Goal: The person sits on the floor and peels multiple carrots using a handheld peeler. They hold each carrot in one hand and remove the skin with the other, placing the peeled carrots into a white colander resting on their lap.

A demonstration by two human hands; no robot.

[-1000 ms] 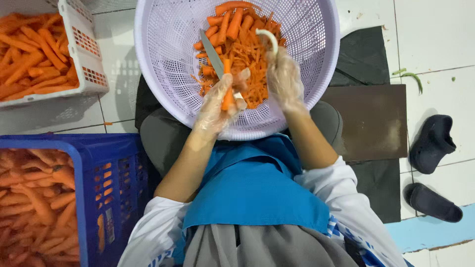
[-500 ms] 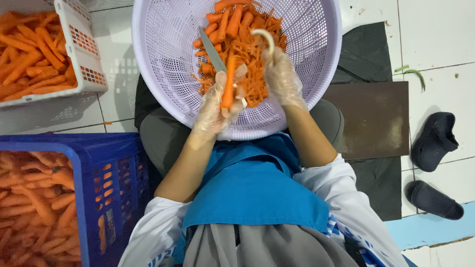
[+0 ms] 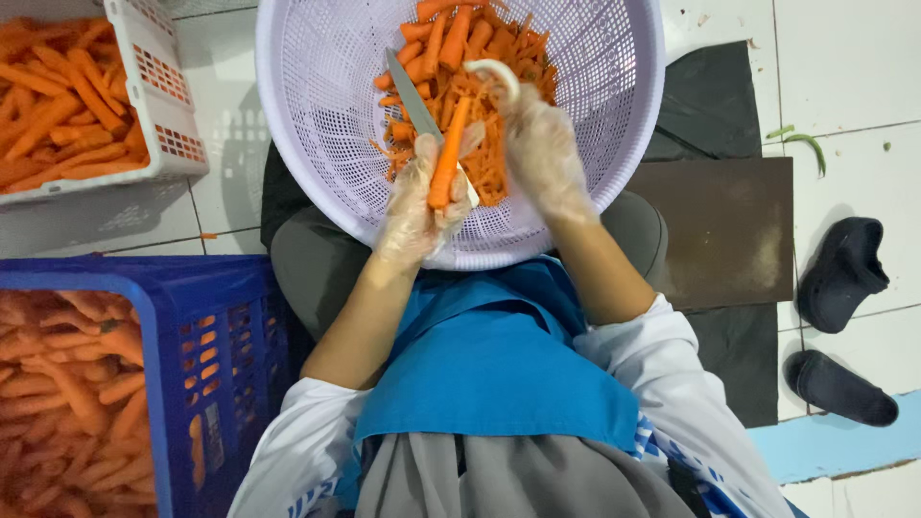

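Observation:
My left hand (image 3: 414, 213), in a clear plastic glove, grips an orange carrot (image 3: 447, 158) that points up and away over a lilac perforated basket (image 3: 317, 115) resting on my lap. My right hand (image 3: 542, 153), also gloved, holds a white peeler (image 3: 496, 73) just above and right of the carrot's tip. Peeled carrots and orange peelings (image 3: 480, 48) lie piled in the basket. A knife blade (image 3: 411, 93) slants up to the left behind my left hand; I cannot tell whether it is held or lying there.
A white crate of carrots (image 3: 158, 115) stands at the upper left, and a blue crate of carrots (image 3: 216, 384) beside my left elbow. A dark mat (image 3: 729, 230), two black slippers (image 3: 844, 273) and a green pod (image 3: 811, 144) lie on the tiled floor to the right.
The carrot has slid further up out of my left hand and shows more of its length. My right hand with the peeler has shifted slightly along it.

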